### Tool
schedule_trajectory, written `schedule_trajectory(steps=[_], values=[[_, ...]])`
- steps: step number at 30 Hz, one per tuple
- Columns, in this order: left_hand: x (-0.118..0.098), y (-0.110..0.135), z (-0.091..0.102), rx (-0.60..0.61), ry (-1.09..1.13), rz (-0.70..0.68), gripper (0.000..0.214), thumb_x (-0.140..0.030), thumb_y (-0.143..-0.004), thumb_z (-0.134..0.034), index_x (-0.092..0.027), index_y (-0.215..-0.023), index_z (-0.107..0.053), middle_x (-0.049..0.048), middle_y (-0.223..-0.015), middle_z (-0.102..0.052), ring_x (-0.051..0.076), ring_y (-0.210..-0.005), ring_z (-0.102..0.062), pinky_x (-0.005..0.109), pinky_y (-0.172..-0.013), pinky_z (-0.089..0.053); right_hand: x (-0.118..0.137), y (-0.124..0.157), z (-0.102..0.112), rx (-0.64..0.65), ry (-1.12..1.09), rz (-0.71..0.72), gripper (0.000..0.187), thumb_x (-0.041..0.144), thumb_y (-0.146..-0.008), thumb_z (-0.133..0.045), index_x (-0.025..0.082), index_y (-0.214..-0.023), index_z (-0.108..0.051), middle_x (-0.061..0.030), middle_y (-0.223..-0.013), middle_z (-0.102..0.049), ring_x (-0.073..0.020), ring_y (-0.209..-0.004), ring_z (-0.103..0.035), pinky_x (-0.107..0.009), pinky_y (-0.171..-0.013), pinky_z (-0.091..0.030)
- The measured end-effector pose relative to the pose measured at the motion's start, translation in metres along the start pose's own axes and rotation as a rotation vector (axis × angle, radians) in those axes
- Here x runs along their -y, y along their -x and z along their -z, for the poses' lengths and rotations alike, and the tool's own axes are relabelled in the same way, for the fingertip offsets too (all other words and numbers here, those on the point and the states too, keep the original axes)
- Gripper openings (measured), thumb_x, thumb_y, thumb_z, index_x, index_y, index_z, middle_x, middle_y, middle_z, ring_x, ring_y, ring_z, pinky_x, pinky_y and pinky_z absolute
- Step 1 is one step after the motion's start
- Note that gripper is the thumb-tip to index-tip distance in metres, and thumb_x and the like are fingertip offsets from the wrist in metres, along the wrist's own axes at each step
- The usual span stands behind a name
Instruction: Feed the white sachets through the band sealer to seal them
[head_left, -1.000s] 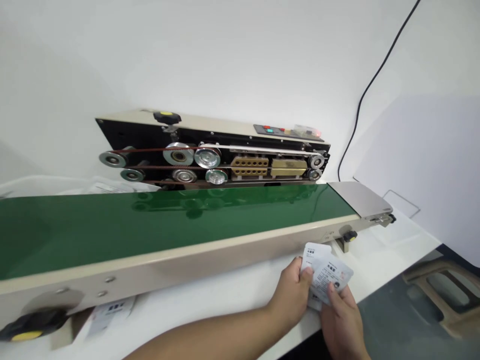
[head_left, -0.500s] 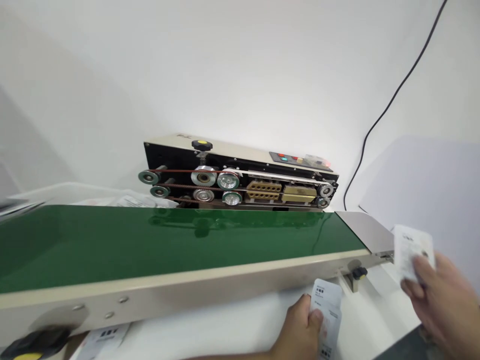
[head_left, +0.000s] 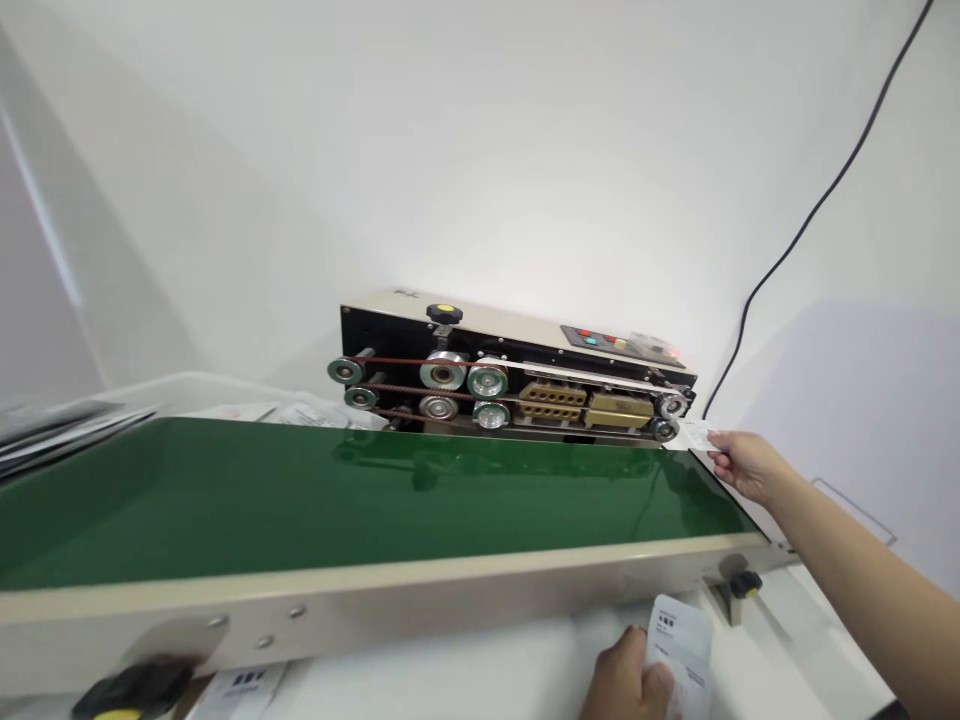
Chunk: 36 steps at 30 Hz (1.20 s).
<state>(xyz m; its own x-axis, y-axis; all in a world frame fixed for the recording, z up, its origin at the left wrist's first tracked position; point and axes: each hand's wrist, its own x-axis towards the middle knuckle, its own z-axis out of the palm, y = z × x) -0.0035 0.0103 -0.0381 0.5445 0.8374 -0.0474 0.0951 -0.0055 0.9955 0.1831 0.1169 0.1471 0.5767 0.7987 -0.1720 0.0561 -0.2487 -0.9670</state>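
Note:
At the right end of a band sealing machine (head_left: 517,340), my right hand (head_left: 750,465) pinches a white printed pouch (head_left: 696,434). The pouch's left edge is up against the end rollers (head_left: 667,418); whether it is between them I cannot tell. Below the front rail of the green conveyor belt (head_left: 420,510), my left hand (head_left: 626,680) grips another pale pouch (head_left: 684,640) with dark print, thumb across its front. The bottom of that pouch is cut off by the frame.
A black cable (head_left: 821,205) hangs along the white wall at right. Behind the belt's left end lie several printed pouches (head_left: 307,412). Black knobs (head_left: 745,586) stick out below the rail. Another printed packet (head_left: 236,692) shows under the belt at lower left.
My right hand has carried its pouch left and away from me to the machine's end rollers. My left hand still holds its pouch below the rail. The view has shifted slightly.

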Motion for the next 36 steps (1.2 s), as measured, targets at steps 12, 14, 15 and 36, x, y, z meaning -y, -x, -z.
schedule_trajectory(steps=[12,14,15,36], values=[[-0.008,0.003,0.001,0.001,-0.001,0.007,0.007,-0.024,-0.075,-0.046,-0.019,-0.078,-0.051,0.0078,-0.084,-0.064,0.025,-0.082,-0.060,0.035,-0.073,-0.045,0.005,-0.005,-0.020,-0.078,0.077,-0.004,0.017,0.015,-0.085,-0.050,0.016,-0.068,-0.047,0.0065,-0.041,-0.042,-0.0027,-0.029,-0.032,-0.011,-0.029,-0.034],[-0.006,0.003,0.000,0.001,-0.002,-0.004,0.008,-0.025,-0.075,-0.046,-0.019,-0.078,-0.051,0.0089,-0.085,-0.065,0.025,-0.082,-0.060,0.036,-0.073,-0.045,0.003,-0.004,-0.025,-0.072,0.094,-0.016,0.019,0.016,-0.086,-0.050,0.016,-0.068,-0.046,0.0071,-0.039,-0.040,-0.0026,-0.028,-0.031,-0.011,-0.028,-0.033],[-0.004,0.003,-0.001,-0.002,-0.001,-0.006,0.009,-0.025,-0.075,-0.046,-0.019,-0.078,-0.051,0.0096,-0.085,-0.065,0.026,-0.082,-0.060,0.036,-0.073,-0.045,0.003,-0.002,-0.028,-0.063,0.101,-0.023,0.019,0.016,-0.086,-0.050,0.016,-0.067,-0.046,0.0072,-0.039,-0.040,-0.0026,-0.028,-0.031,-0.011,-0.027,-0.032],[-0.024,0.015,-0.002,-0.018,0.163,0.018,0.012,-0.029,-0.080,-0.043,-0.019,-0.079,-0.050,0.0062,-0.078,-0.063,0.022,-0.073,-0.059,0.032,-0.062,-0.045,-0.051,0.108,0.022,-0.281,0.668,0.697,0.030,0.040,-0.068,-0.061,0.021,-0.092,-0.058,-0.0007,-0.062,-0.061,-0.0159,-0.057,-0.054,-0.028,-0.056,-0.041]])
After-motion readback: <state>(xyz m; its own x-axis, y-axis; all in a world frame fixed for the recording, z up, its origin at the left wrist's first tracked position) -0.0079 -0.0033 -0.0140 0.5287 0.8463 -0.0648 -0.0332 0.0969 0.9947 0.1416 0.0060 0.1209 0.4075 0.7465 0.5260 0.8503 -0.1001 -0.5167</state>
